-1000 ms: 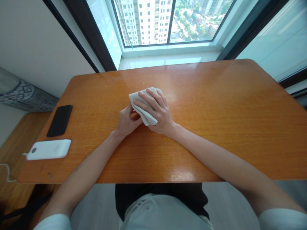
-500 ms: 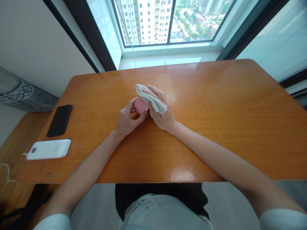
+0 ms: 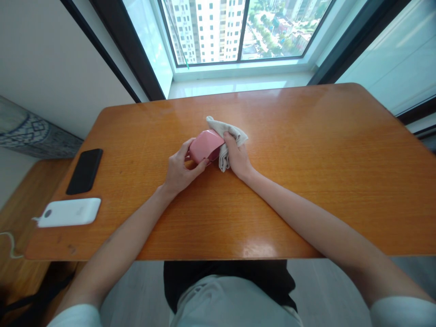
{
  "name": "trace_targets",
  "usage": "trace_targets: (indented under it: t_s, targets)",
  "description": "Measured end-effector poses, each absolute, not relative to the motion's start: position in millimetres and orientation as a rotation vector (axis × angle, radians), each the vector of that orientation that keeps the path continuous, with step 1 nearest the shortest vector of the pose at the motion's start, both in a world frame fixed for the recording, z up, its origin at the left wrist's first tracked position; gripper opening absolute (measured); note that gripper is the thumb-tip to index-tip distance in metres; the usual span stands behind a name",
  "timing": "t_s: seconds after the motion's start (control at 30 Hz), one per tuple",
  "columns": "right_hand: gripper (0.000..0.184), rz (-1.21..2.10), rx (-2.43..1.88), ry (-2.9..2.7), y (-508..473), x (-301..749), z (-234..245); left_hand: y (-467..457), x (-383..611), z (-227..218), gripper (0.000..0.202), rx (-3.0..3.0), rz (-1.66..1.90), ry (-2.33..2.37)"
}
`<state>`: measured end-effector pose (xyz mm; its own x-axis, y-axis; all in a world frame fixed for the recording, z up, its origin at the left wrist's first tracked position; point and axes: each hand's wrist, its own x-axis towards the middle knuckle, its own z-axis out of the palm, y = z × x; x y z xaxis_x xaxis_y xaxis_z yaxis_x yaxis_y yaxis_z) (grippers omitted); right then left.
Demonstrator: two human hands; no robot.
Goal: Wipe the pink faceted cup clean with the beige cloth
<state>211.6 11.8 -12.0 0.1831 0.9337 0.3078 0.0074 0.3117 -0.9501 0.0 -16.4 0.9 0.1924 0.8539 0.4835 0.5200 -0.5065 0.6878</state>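
Gripping a glossy pink case point(image 3: 206, 146) in my left hand point(image 3: 180, 171), I have my thumb over its left end and my fingers curled closed under its near side. The case sits near the middle of an orange wooden table point(image 3: 306, 190), and I cannot tell whether it touches the wood. My right hand point(image 3: 237, 158) is closed on an off-white cloth point(image 3: 235, 135), with my fingers pressing the bunched fabric against the case's right end. 1 fold hangs below my palm and a corner pokes out beyond the case's far side. My 2 hands sit close together, well apart from the table's far edge and near edge, with wide room to my right. Off to my left, a black smartphone point(image 3: 84, 171) lies near the table's left edge, and a white power bank point(image 3: 70, 212) lies between it and the near edge, with a white cable point(image 3: 12, 245) trailing past the corner. Beyond the far edge, a window point(image 3: 238, 32) looks onto tower blocks.
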Motion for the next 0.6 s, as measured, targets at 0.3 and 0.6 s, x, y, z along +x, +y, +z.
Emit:
trace_targets:
  t_s: [0.3, 0.6]
  targets:
    - [0.045, 0.648, -1.002, -1.171, 4, 212, -4, -17, 1, 1, 0.069, 2.108, 1.229, 1.291]
    - [0.051, 0.201, -0.733, -1.973, -26, 211, 6, -13, -7, -10, 0.050, 2.155, 1.239, 1.245]
